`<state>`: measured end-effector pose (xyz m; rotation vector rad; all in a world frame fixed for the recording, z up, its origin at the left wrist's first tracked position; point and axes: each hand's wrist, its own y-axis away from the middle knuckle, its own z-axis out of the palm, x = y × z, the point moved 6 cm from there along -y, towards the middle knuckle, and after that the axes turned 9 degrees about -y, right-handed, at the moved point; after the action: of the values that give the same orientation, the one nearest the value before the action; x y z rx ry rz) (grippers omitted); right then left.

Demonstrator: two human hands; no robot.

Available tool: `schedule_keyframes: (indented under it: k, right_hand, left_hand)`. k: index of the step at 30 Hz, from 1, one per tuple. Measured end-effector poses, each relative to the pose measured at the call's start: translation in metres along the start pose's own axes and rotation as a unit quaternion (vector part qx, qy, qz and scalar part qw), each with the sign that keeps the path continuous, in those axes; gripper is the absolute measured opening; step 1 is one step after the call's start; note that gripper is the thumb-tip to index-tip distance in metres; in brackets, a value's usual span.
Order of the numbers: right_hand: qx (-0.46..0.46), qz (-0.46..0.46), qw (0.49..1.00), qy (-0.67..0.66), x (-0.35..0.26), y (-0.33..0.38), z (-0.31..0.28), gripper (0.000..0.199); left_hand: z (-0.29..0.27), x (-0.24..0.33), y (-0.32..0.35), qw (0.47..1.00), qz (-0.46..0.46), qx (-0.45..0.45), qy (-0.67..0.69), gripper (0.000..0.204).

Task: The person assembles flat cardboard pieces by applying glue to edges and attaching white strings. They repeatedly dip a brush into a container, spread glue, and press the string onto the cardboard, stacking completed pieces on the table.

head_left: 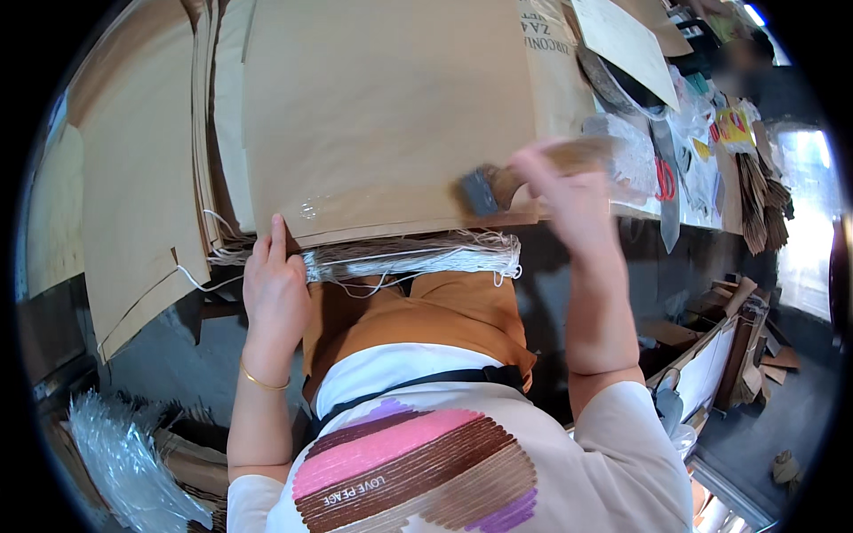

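Grey floor (746, 462) out at four o'clock, cardboard scraps (785, 357) on it, and the action's up top: a big sheet of brown paper (382, 107) lies flat at twelve o'clock, near edge toward the body. Here's the brush (481, 195), at the sheet's five o'clock corner; motion blur hides whether it touches. The right hand (573, 195) is wrapped around its handle, smeared with speed. Over at seven o'clock, the left hand (275, 280) lays an outstretched index finger on the corner, other fingers curled; whether they grip the white strings (418, 258) below the edge, I can't tell. Looks like brushing along that near edge, with a shiny patch by the left finger. The next stroke would call for level bristles and a steady pinning finger. Further out, brown sheets (142, 178) at ten o'clock, red-handled scissors (665, 180) at two.
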<state>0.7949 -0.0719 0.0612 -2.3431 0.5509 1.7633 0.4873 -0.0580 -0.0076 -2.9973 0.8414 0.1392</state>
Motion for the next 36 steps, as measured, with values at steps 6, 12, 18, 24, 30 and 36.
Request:
schedule_keyframes:
  k: [6, 12, 18, 24, 30, 36]
  right_hand:
    - [0.211, -0.253, 0.935, 0.133, 0.017, -0.016, -0.154, 0.023]
    - [0.097, -0.257, 0.832, 0.483, 0.051, 0.014, -0.132, 0.033]
    - [-0.349, -0.247, 0.903, -0.045, 0.061, 0.112, 0.062, 0.024]
    - [-0.214, -0.172, 0.961, -0.032, 0.026, 0.069, -0.044, 0.014]
    - [-0.117, -0.021, 0.993, 0.023, 0.095, -0.007, -0.045, 0.010]
    - [-0.048, -0.096, 0.984, 0.139, 0.114, -0.014, -0.026, 0.010]
  left_hand:
    - [-0.008, 0.003, 0.004, 0.999, -0.019, 0.003, 0.033, 0.006]
    - [-0.034, 0.006, 0.029, 0.821, -0.046, -0.027, 0.569, 0.007]
    - [-0.108, 0.016, 0.028, 0.835, 0.021, 0.033, 0.549, 0.013]
    - [-0.116, -0.048, 0.036, 0.929, -0.077, 0.104, 0.346, 0.007]
    - [-0.034, -0.041, -0.035, 0.934, -0.056, 0.090, 0.340, 0.006]
    - [0.014, -0.052, -0.034, 0.936, -0.109, 0.090, 0.322, 0.009]
